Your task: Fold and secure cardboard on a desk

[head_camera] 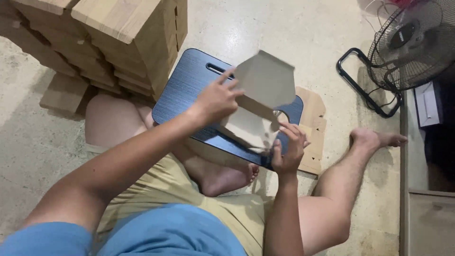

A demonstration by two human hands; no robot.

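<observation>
Grey, half-folded cardboard box blank sits between my hands above the dark blue lap board; my left hand clasps its upper panel, my right hand pinches the lower corner; it looks light, stiff along creases, easily dented, so I'd grip near folds; stacked pale wooden blocks stand beyond; a black floor fan stands on the floor.

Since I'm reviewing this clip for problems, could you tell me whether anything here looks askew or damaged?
Nothing stands out. Both hands, left hand and right hand, hold a half-folded cardboard box over a dark lap board; stacked wooden boards look tidy.
</observation>
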